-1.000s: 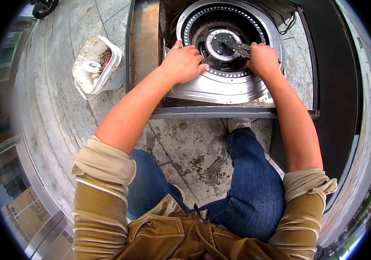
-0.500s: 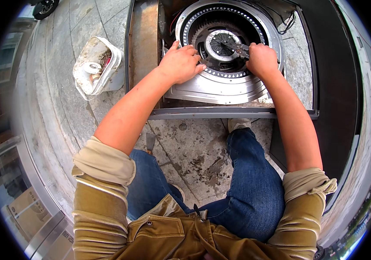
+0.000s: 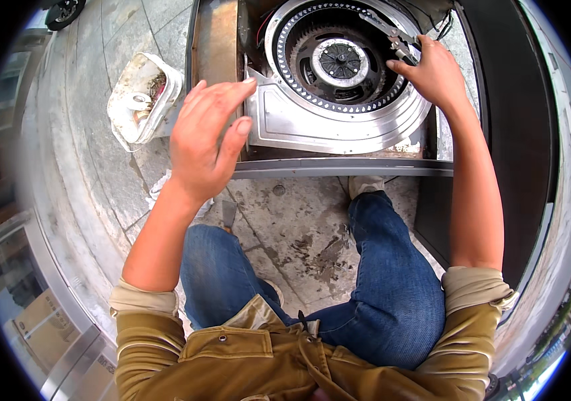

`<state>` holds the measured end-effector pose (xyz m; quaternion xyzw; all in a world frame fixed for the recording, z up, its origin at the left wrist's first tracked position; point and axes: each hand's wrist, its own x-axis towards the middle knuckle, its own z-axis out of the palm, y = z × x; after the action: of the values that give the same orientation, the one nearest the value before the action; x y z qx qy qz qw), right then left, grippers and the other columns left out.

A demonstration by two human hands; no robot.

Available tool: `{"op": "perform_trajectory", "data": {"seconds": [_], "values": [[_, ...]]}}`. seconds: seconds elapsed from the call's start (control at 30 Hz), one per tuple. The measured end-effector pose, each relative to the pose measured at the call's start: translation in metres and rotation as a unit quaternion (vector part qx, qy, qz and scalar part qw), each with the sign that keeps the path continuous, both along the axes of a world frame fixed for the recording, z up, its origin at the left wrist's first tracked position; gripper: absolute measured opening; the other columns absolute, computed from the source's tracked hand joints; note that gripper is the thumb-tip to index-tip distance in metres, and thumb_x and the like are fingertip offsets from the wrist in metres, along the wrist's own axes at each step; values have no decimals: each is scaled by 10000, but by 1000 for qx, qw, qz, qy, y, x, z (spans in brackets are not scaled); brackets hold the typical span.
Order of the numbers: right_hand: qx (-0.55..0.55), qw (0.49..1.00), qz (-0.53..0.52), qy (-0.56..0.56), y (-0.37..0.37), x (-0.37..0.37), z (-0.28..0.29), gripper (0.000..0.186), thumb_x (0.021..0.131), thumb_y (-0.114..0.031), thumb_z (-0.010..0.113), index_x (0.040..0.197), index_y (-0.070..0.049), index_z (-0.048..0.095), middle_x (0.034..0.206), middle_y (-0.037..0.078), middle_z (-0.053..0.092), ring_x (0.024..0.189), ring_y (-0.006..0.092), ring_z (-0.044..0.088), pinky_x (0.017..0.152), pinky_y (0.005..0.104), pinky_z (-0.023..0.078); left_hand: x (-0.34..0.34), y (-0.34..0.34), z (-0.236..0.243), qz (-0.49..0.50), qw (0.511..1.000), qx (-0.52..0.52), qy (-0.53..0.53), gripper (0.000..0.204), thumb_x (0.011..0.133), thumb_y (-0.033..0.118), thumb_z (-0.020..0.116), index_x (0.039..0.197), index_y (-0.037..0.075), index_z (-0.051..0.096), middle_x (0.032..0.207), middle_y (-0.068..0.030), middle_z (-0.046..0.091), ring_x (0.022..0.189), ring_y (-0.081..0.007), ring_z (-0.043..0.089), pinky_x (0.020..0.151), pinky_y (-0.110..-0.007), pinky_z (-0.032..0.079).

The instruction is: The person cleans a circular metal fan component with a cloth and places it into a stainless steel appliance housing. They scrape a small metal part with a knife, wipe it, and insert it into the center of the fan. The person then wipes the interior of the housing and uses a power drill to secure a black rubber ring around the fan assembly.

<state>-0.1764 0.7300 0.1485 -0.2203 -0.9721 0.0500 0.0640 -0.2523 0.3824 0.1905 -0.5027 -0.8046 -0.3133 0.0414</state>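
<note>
The right hand (image 3: 432, 73) reaches to the upper right rim of the round metal housing (image 3: 339, 130), its fingers closed around a small metal tool (image 3: 392, 33) that lies across the ring of holes there. How tightly the fingers pinch the tool cannot be told, since the palm hides the grip. The left hand (image 3: 205, 137) hangs in the air with the fingers spread and slack, holding nothing; its fingertips are just beside the left corner of the housing, near the flat silver plate, but whether they touch it cannot be told.

The housing sits in a rusty, open frame (image 3: 215, 47), low in front of the person. Inside it a dark wheel (image 3: 339, 63) with a pale hub lies flat, ringed by a band of small holes. A grey bar (image 3: 339, 167) runs along the near edge of the frame.

To the left of the frame, on the stone pavement (image 3: 92, 174), stands a dirty white tub (image 3: 142, 100) with odds and ends in it. Below the left wrist a crumpled white rag (image 3: 158, 190) lies on the ground. The person crouches in blue jeans (image 3: 392, 287) and a mustard jacket (image 3: 232, 354), sleeves pushed up, one pale shoe (image 3: 365, 184) just under the bar.
</note>
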Motion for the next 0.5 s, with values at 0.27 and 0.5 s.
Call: {"op": "perform_trajectory", "data": {"seconds": [0.27, 0.5], "values": [[-738, 608, 290, 10, -190, 42, 63, 473, 886, -305, 654, 1191, 38, 538, 1045, 144, 608, 941, 212, 596, 854, 322, 466, 87, -64, 2, 109, 915, 171, -349, 691, 892, 371, 631, 1388, -48, 395, 1259, -142, 507, 1141, -235, 558, 982, -380, 433], [-634, 649, 318, -276, -249, 91, -15, 469, 868, -389, 644, 945, 73, 619, 742, 217, 636, 759, 358, 647, 696, 438, 486, 161, -131, -57, 217, 686, 58, -693, 438, 894, 98, 654, 1275, 11, 456, 1153, -82, 554, 977, -142, 599, 826, -281, 505]]}}
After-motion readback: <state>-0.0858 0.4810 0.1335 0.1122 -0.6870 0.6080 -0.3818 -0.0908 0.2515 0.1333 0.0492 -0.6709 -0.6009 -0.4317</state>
